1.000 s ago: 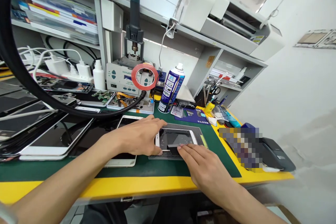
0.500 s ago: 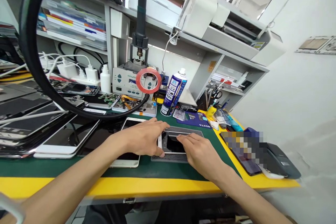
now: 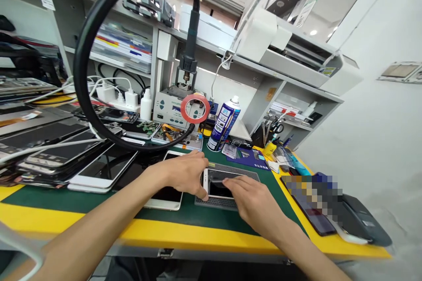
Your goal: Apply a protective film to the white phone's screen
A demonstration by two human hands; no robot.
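Note:
A white-framed smartphone (image 3: 216,183) with a dark screen lies face up on a grey perforated pad (image 3: 216,203). Its left end is gripped by my left hand (image 3: 187,174), thumb at the near edge and fingers toward the far edge. My right hand (image 3: 249,193) has its fingers pressed together, tips on the screen right of the middle. Whatever they may pinch is too small or hidden to make out. The phone's right end is covered by that hand. Left of the pad, a larger white-edged device (image 3: 165,201) lies partly under my left forearm.
A blue spray can (image 3: 224,124) stands behind the pad. Farther back is a hot-air station (image 3: 168,108) with a thick black hose (image 3: 79,70) and red tape roll (image 3: 195,108). Phones and screens (image 3: 102,167) crowd the left; a dark phone (image 3: 310,208) lies at right.
The view has shifted, so the bench appears lower and farther right. Both hands stay at the phone. The dark patch on its screen beside my right fingertips looks different.

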